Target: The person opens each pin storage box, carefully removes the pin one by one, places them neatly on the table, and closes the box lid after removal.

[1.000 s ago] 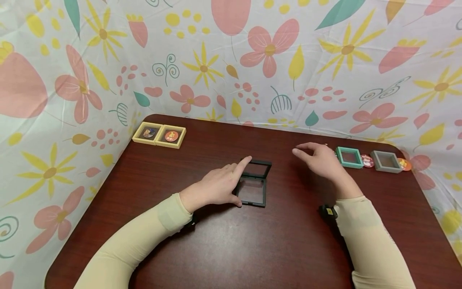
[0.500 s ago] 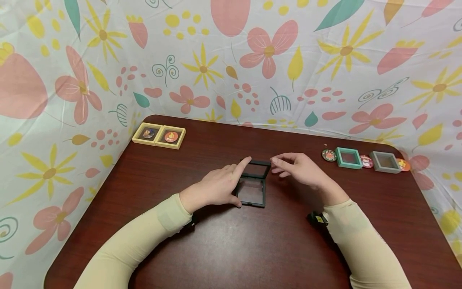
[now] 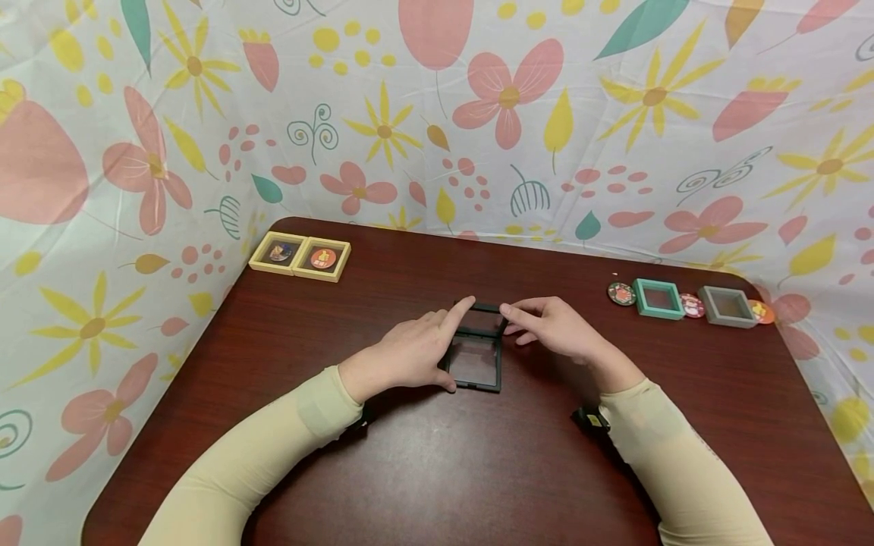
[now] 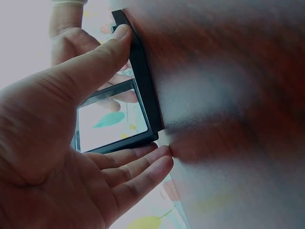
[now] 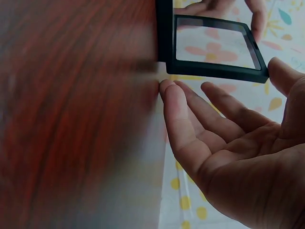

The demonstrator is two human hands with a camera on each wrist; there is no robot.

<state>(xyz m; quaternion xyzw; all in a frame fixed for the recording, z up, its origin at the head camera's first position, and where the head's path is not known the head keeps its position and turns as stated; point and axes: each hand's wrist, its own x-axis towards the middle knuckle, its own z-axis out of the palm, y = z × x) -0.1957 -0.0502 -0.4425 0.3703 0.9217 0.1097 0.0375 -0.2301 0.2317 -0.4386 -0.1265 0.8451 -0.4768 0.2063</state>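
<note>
A black display frame (image 3: 499, 371) with clear panes stands unfolded on the table, its base flat and its hinged lid (image 5: 217, 69) raised at the back. My left hand (image 3: 410, 353) holds it from the left, the thumb on the near edge of the base and the fingers around the far side by the hinge. From the right, my right hand (image 3: 560, 330) reaches the lid. Its thumb touches the lid's upper corner, while the other fingers stay loosely bent, apart from the frame in the right wrist view. Nothing shows inside the frame.
On the dark wooden table (image 3: 437, 470), two yellow frames (image 3: 317, 274) with round badges lie at the back left. At the back right are a teal frame (image 3: 658, 312), a grey frame (image 3: 729, 320) and several round badges (image 3: 622, 294). A floral cloth (image 3: 437, 167) hangs behind.
My right hand has moved left, from beside the badges to the lid, and its thumb now touches the lid's corner. My left hand and the frame's base have stayed put.
</note>
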